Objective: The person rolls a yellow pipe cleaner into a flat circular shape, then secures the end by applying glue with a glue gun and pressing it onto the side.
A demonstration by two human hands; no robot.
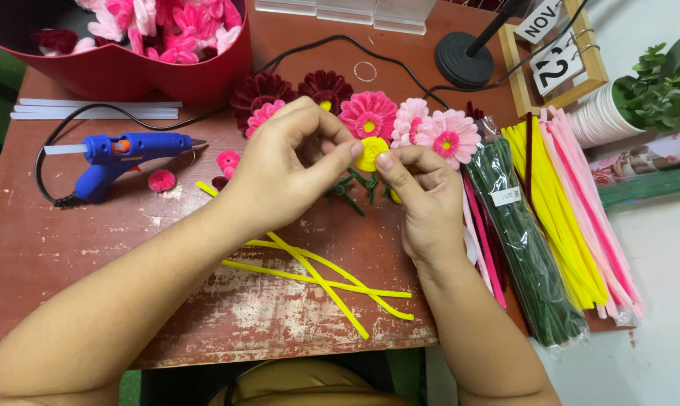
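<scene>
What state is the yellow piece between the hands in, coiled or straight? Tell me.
Coiled. The yellow pipe cleaner shows as a flat round disc pinched between the left hand and right hand.

Between my left hand and right hand sits the coiled disc, pinched above the table. The glue gun lies to my left, pipe cleaner bundles right, finished flowers behind, loose stems before me.
</scene>
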